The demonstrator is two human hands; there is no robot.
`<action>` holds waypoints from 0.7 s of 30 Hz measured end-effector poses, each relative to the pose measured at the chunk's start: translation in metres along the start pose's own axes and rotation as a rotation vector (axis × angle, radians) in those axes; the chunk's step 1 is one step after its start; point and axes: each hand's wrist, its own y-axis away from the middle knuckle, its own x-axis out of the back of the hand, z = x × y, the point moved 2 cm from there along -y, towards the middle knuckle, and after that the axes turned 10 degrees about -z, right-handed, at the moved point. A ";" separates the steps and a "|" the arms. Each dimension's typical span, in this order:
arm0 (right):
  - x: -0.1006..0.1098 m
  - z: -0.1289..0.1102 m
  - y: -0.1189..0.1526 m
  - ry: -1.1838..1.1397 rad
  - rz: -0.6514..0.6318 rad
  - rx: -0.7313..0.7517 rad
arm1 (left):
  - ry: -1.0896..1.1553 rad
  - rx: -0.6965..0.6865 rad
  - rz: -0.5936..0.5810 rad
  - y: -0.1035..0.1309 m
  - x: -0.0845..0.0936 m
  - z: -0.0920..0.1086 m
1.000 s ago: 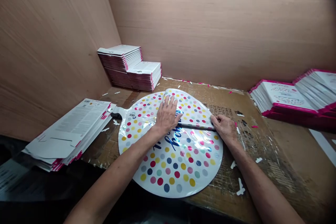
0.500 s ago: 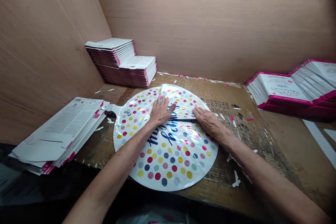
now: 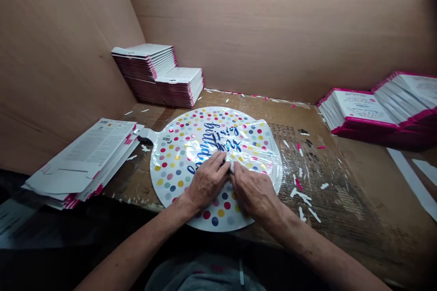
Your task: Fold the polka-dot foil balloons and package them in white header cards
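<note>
A round, flat foil balloon (image 3: 174, 161) with coloured dots and dark blue lettering lies on the cardboard-covered table. Its tail points left, and part of its right side is folded over. My left hand (image 3: 208, 182) rests on the middle of the balloon, fingers closed and bunched at the folded foil. Right beside it, my right hand (image 3: 254, 193) is closed too, pinching the folded foil between thumb and fingers. The two sets of fingertips almost meet. What lies beneath the palms is hidden.
Flat white packets (image 3: 78, 157) are piled at the left. Stacked pink-edged packets (image 3: 177, 75) stand at the back left, more pink-edged packets (image 3: 363, 109) at the right. White and pink paper scraps (image 3: 302, 195) litter the cardboard (image 3: 355, 195). Wooden panels (image 3: 256, 32) enclose the back and left.
Both hands have come closer to me and together at the balloon's middle, their fingers now closed on the foil. The folded flap has shifted to the right, uncovering more lettering.
</note>
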 end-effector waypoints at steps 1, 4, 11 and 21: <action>-0.005 -0.001 0.005 -0.099 0.033 0.143 | 0.002 0.040 0.029 0.011 0.002 -0.002; -0.024 0.008 0.017 -0.408 0.089 0.427 | -0.030 0.041 0.039 0.030 0.012 -0.011; -0.044 0.020 0.022 -0.727 0.199 0.395 | -0.041 -0.181 -0.110 0.021 0.012 -0.017; -0.040 0.062 -0.010 -0.427 0.289 0.289 | 0.468 0.128 0.007 0.049 0.017 -0.049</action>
